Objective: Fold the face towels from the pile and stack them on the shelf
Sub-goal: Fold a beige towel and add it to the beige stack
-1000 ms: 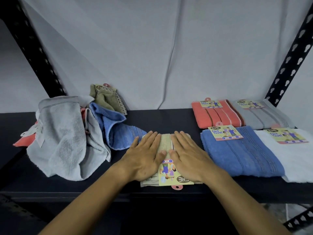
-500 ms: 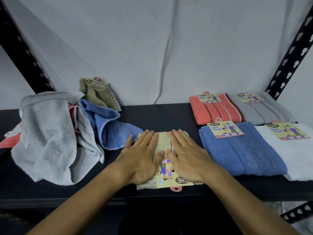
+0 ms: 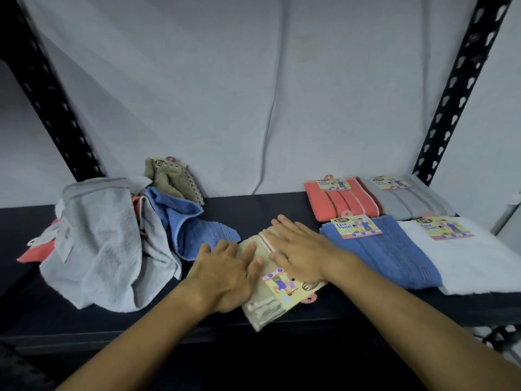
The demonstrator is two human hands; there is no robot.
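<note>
On the dark shelf (image 3: 282, 210), a folded beige towel (image 3: 262, 309) lies skewed near the front edge, between the loose pile of towels (image 3: 107, 238) at left and four folded towels at right, just beside the blue folded towel (image 3: 383, 255). The left hand (image 3: 225, 275) and right hand (image 3: 298, 249) both press flat on it, fingers (image 3: 282, 224) straight and released, gripping nothing.
</note>
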